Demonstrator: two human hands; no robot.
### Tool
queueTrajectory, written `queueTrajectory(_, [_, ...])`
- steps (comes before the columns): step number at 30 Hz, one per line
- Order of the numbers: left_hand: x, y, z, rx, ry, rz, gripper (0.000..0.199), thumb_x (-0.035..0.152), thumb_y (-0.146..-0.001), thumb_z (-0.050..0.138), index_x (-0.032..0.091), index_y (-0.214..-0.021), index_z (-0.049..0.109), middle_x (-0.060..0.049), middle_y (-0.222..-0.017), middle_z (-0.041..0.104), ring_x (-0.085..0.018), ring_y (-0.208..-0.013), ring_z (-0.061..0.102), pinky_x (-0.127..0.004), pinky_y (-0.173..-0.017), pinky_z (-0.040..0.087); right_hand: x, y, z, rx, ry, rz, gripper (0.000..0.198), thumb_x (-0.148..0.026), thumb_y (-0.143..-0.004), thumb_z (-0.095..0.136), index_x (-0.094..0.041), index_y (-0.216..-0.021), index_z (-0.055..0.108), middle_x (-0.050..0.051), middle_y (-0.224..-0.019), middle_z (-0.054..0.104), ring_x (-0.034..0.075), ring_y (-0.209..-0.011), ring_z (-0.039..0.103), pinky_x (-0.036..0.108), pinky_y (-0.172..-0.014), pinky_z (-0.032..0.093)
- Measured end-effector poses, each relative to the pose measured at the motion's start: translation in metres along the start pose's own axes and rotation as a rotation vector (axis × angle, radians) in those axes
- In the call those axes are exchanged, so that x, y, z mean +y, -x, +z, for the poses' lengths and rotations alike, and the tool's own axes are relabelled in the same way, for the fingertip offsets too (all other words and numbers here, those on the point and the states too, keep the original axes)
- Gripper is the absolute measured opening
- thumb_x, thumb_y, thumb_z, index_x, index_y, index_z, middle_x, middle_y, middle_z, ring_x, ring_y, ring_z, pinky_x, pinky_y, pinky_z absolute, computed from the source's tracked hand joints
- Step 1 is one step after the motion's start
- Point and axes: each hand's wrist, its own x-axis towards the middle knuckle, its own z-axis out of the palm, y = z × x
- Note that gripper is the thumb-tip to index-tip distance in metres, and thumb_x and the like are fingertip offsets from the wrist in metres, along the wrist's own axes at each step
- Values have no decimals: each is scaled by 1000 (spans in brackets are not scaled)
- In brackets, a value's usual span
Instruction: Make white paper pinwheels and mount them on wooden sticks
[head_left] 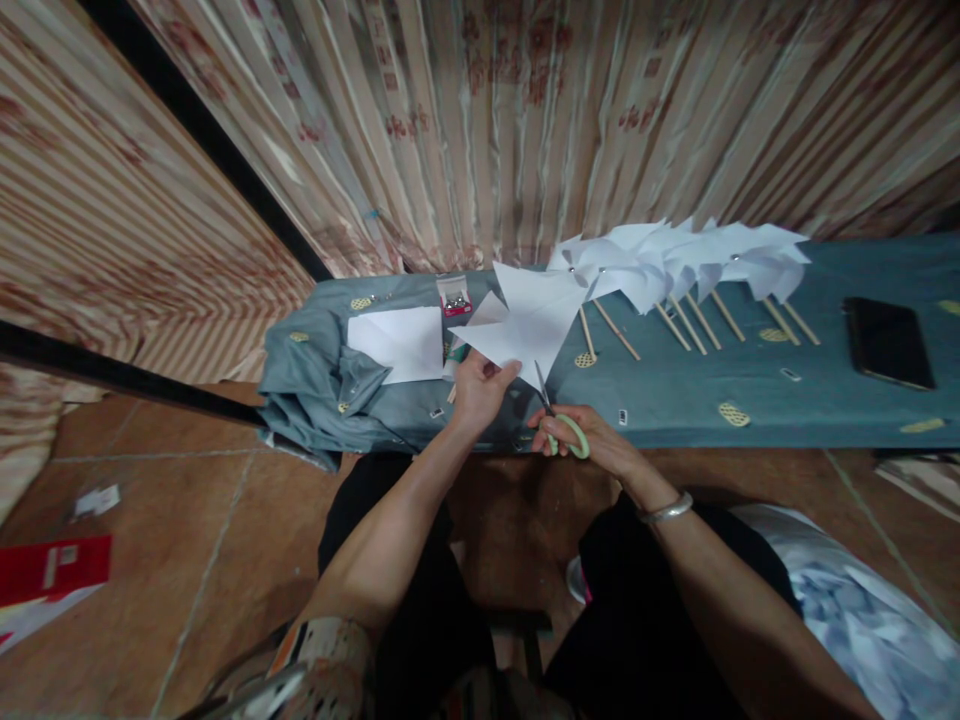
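My left hand (484, 388) pinches the lower edge of a white paper sheet (536, 315), which has cuts running in from its corners and stands out in pointed flaps. In my right hand (581, 432) is a pair of scissors (571, 437) with pale green handles; its blades point up at the sheet's lower edge. A stack of white paper (401, 340) lies left of the hands. Between stack and sheet sits a small red-and-white box (454, 297) of metal pins. Several white paper pinwheels (675, 265) on wooden sticks overlap along the back right.
A dark phone (889, 340) lies at the right on the grey-green cloth (675, 400) covering the narrow table. Striped curtains (510, 130) hang behind. A red packet (56, 575) is on the floor at left, and a bag of pale stuff (862, 610) stands at lower right.
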Motion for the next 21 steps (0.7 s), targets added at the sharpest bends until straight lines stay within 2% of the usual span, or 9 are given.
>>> queueTrajectory(8, [0, 0, -1, 6, 10, -14, 25, 20, -57, 75, 16, -78, 63, -2, -77, 70, -17, -75, 62, -30, -76, 48, -6, 1, 5, 40, -51, 32, 50, -67, -68, 68, -18, -78, 66, 3, -67, 69, 12, -57, 58, 23, -52, 42])
queueTrajectory(21, [4, 1, -1, 10, 28, -27, 24, 21, -57, 74, 16, -79, 64, -2, -77, 70, -18, -78, 64, -32, -80, 49, -7, 1, 7, 69, -82, 14, 43, -59, -64, 76, -18, -71, 65, 0, -57, 64, 9, -50, 53, 21, -48, 40])
